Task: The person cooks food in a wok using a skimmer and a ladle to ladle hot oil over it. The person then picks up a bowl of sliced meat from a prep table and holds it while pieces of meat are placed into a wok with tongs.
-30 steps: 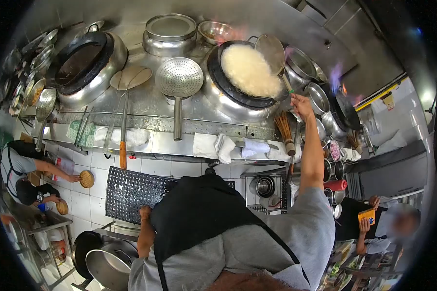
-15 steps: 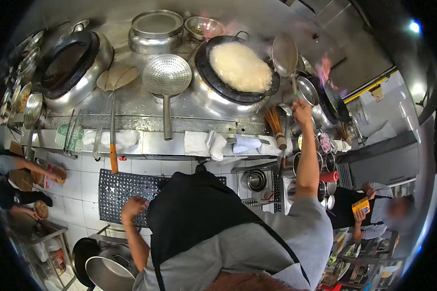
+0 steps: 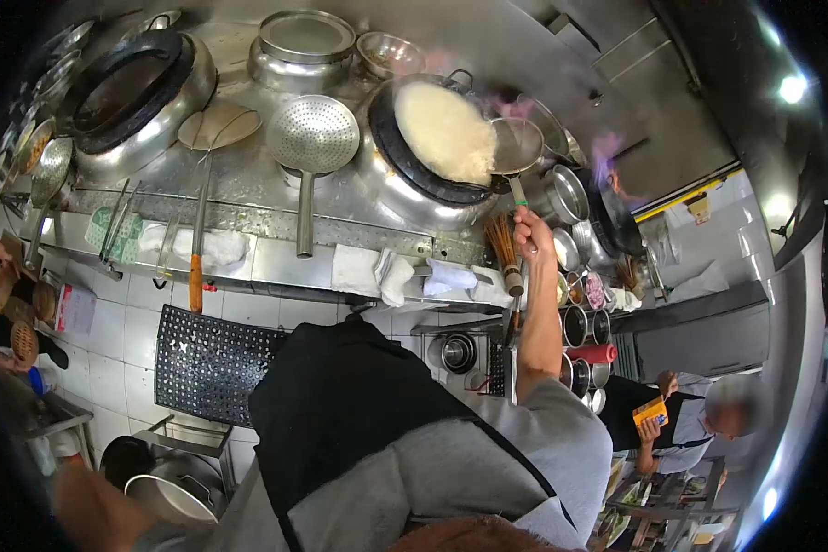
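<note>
My right hand (image 3: 534,232) is closed round the handle of a fine-mesh skimmer (image 3: 518,145), with a green band near the grip. The skimmer's round head overlaps the right rim of a black wok (image 3: 391,166), beside pale foaming liquid (image 3: 442,131). Whether the mesh touches the foam I cannot tell. Just below that hand, a bamboo brush (image 3: 504,248) leans at the counter's edge. My left hand (image 3: 97,506) is low at the far left, smeared by motion, near a large metal pot (image 3: 170,497); its fingers cannot be made out.
A perforated ladle (image 3: 314,135) and a wire strainer (image 3: 219,127) lie on the steel stove, left of the wok. Flames (image 3: 607,156) rise at another wok (image 3: 616,212) on the right. One person (image 3: 653,414) holds a yellow packet (image 3: 650,412); another person's hands show at left.
My right hand has moved left and down, bringing the skimmer from right of the wok to its rim. My left hand has swung down and left, away from my apron. The view has shifted.
</note>
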Available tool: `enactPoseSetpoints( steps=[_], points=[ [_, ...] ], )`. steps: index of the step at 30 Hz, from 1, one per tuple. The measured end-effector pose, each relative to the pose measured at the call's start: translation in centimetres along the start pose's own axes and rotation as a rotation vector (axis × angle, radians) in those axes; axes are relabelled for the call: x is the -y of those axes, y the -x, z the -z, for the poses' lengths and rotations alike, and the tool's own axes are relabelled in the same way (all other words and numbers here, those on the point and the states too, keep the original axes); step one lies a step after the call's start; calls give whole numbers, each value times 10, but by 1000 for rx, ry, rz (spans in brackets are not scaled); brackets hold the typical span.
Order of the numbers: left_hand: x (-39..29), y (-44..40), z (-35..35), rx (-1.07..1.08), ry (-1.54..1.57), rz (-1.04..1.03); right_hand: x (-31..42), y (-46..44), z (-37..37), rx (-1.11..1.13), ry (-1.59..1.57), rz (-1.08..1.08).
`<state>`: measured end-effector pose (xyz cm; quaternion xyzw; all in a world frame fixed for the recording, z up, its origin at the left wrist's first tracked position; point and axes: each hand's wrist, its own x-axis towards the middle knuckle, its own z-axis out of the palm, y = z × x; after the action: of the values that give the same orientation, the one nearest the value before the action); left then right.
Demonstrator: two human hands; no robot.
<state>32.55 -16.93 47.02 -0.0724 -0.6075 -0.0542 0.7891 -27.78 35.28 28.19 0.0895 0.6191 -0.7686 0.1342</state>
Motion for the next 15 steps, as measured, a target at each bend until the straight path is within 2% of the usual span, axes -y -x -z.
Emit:
enactPoseSetpoints(
  steps=[2, 4, 6, 9, 10, 15],
  points=[
    [4, 8, -6, 27, -15, 17, 1, 13, -10, -1, 14, 42],
    [7, 11, -12, 36, -23, 20, 3, 28, -28, -83, 227, 127],
    [10, 15, -17, 46, -27, 30, 5, 36, -37, -81, 254, 147],
    [15, 20, -24, 67, -25, 45, 13, 45, -49, -51, 609, 213],
    [15, 20, -27, 72, -31, 43, 16, 50, -54, -47, 607, 210],
    [20, 26, -35, 93, -39, 60, 29, 54, -55, -155, 810, 515]
  ],
)
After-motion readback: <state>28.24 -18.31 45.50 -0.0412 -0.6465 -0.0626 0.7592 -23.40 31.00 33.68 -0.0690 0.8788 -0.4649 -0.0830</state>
